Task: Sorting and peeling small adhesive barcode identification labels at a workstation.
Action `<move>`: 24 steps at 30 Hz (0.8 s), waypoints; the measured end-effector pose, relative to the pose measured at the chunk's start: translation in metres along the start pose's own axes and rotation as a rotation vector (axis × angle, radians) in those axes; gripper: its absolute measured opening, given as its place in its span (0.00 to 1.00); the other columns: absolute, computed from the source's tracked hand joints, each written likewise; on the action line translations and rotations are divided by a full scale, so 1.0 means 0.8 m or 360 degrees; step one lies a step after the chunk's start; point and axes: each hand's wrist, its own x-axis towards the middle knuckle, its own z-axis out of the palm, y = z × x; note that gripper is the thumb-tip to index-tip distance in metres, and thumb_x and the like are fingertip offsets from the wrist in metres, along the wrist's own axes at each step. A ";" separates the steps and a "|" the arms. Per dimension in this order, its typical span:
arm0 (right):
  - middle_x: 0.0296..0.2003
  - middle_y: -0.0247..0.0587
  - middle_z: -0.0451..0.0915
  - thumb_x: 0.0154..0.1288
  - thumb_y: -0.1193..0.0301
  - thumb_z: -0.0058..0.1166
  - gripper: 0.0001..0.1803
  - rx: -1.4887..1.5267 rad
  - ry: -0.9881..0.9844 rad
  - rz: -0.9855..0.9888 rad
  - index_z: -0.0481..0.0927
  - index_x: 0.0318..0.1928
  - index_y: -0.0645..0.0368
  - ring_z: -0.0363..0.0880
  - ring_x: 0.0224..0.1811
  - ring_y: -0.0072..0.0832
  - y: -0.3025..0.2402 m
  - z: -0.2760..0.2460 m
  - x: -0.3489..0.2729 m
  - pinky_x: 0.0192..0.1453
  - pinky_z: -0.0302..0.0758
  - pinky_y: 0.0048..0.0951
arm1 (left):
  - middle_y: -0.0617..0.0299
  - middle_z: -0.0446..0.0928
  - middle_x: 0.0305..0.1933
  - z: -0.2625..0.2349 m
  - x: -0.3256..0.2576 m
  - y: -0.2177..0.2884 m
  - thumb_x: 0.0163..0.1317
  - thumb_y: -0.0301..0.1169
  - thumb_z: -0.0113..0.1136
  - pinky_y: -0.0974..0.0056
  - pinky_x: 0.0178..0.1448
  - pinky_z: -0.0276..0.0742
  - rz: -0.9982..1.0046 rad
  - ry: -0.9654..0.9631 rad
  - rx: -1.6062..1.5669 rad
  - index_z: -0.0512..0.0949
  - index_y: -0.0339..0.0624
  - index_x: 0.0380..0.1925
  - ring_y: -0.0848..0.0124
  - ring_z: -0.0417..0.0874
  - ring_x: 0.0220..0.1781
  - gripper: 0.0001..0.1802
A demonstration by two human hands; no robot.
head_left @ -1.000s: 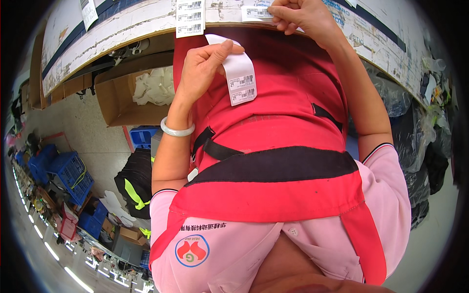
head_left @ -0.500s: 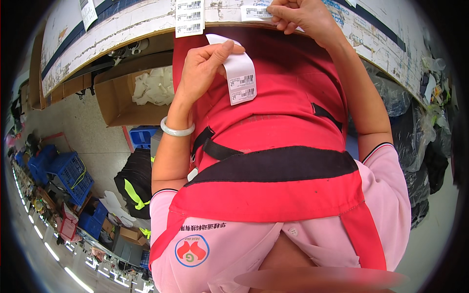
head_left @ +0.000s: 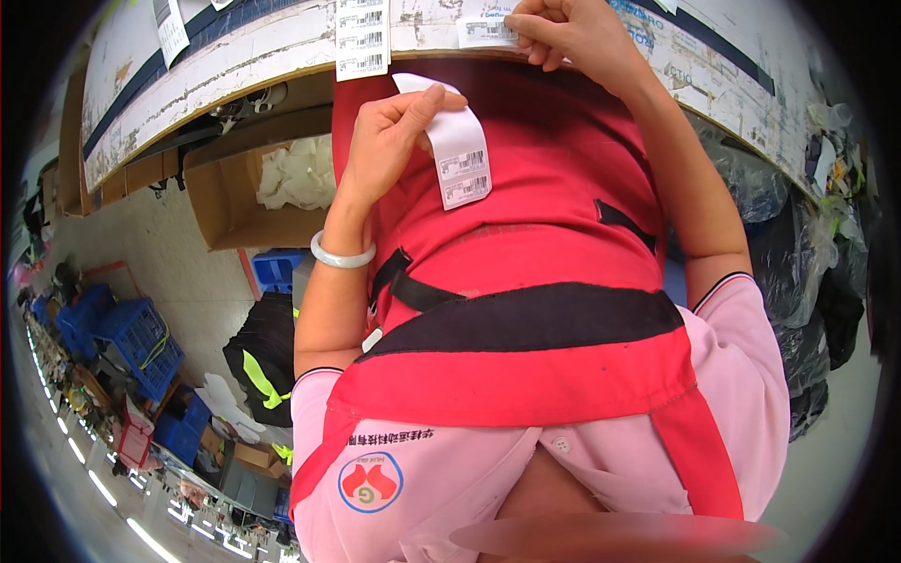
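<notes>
Between the thumb and fingers of my left hand (head_left: 396, 131) is a strip of white barcode labels (head_left: 464, 167). Its lower end, with two printed labels, hangs in front of my red apron (head_left: 554, 197). At the table's near edge my right hand (head_left: 574, 39) pinches the right end of a single white barcode label (head_left: 485, 32), which lies at the tabletop. Another strip of barcode labels (head_left: 362, 42) lies left of it, its end reaching over the table edge.
The worn white table (head_left: 235, 75) spans the top. Below it stands a cardboard box (head_left: 221, 202) with crumpled white material (head_left: 296, 174). Blue crates (head_left: 141, 347) and a black bag (head_left: 263, 347) are on the left. Clear plastic bags (head_left: 798, 253) lie at right.
The view has shifted slightly, so the table and my hands sit a little lower in it. Both hands keep nearly the same hold on the labels.
</notes>
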 end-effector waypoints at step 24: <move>0.33 0.28 0.81 0.67 0.62 0.58 0.12 -0.0301 -0.0077 -0.0068 0.84 0.41 0.58 0.76 0.32 0.15 0.015 -0.023 -0.032 0.36 0.73 0.21 | 0.63 0.82 0.32 0.007 -0.027 0.029 0.66 0.24 0.58 0.75 0.27 0.71 -0.0120 0.0031 -0.0188 0.83 0.35 0.45 0.80 0.76 0.24 0.11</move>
